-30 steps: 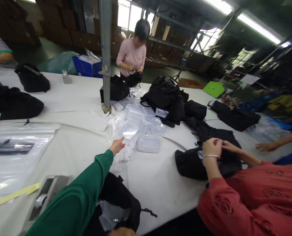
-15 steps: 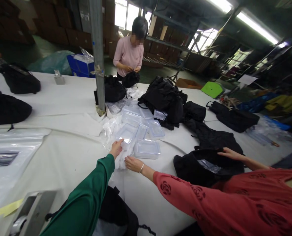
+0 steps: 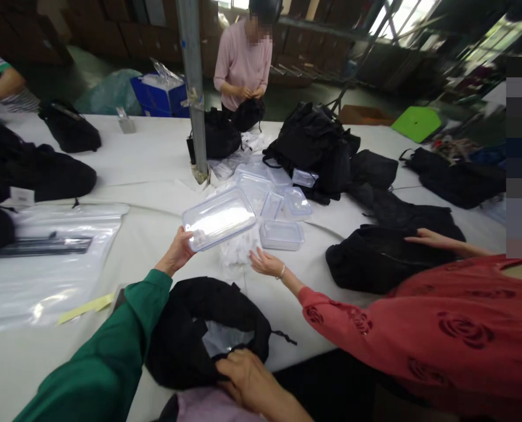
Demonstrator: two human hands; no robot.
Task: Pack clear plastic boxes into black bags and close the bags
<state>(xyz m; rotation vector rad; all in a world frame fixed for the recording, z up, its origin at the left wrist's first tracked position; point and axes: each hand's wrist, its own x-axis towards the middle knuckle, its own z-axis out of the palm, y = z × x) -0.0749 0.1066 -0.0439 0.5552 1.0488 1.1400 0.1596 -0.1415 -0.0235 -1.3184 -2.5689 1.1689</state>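
My left hand (image 3: 180, 251), in a green sleeve, grips one corner of a clear plastic container (image 3: 220, 218) and holds it tilted above the table. Below, a black fabric bag (image 3: 173, 334) lies with its mouth open, and clear plastic shows inside. My right hand (image 3: 248, 378) is closed on the near rim of that bag, its fingertips partly hidden by the fabric. More clear plastic containers (image 3: 282, 235) lie in a loose pile beyond. Close to the pile, a co-worker's hand (image 3: 266, 262) reaches over white crumpled wrapping (image 3: 235, 251).
On the right, the red-sleeved co-worker's other hand rests on another black bag (image 3: 353, 264). A metal post (image 3: 194, 88) rises through the table. Black bags (image 3: 309, 138) are heaped behind the containers. Flat plastic sheeting (image 3: 107, 234) covers the left side. Across the table a person handles a small bag.
My left hand has lifted a container from the pile and brought it nearer and leftward. My right hand has come into view on the bag's rim. The camera has tilted down.
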